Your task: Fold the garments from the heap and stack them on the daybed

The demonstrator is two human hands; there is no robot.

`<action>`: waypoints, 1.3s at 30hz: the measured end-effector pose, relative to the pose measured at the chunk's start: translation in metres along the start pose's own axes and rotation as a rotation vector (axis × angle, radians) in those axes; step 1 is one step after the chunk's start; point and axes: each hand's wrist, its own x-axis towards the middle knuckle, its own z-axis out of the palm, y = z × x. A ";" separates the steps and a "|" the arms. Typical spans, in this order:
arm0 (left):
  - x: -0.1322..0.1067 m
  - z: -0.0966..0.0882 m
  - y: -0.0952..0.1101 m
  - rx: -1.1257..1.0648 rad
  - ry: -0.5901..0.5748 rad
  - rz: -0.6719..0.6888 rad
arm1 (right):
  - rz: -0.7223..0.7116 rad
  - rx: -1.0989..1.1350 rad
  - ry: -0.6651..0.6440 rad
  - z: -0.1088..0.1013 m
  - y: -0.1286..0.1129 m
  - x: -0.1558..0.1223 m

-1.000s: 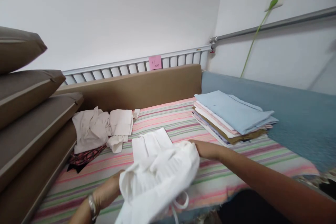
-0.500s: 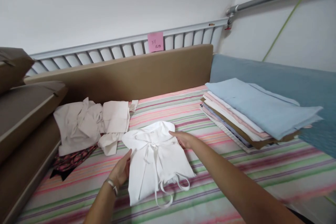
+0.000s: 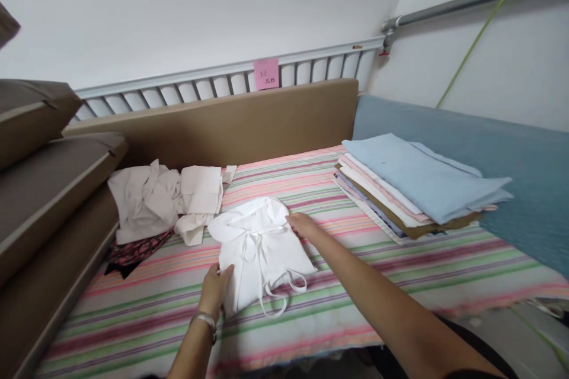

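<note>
A folded white blouse (image 3: 271, 257) lies on the striped cloth in front of me, its wide collar toward the far side. A thin tie is knotted in a bow at its middle, and loose strings trail off the near edge. My left hand (image 3: 216, 287), with a band on the wrist, grips the blouse's left side, thumb on top and some fingers hidden. At the upper right, by the collar, my right hand (image 3: 302, 225) pinches the blouse's edge.
Crumpled off-white clothes (image 3: 146, 201) lie at left over a dark patterned cloth (image 3: 137, 251). To the right rises a stack of folded clothes, light blue garment (image 3: 418, 174) on top. Brown cushions (image 3: 53, 172) border the left; a brown board (image 3: 249, 121) and blue panel (image 3: 444, 127) stand behind.
My left hand has moved onto the blouse's left side from beside it. The right hand stays at the collar edge. The view has shifted slightly.
</note>
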 end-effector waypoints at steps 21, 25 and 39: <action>-0.080 0.002 -0.005 0.175 0.078 0.229 | -0.198 0.140 0.160 0.010 0.072 -0.169; -0.097 -0.007 -0.030 0.303 0.064 0.248 | -0.169 -0.049 0.114 0.006 0.078 -0.192; -0.109 0.056 -0.033 0.996 -0.002 0.947 | -0.567 -0.568 0.103 0.056 0.052 -0.182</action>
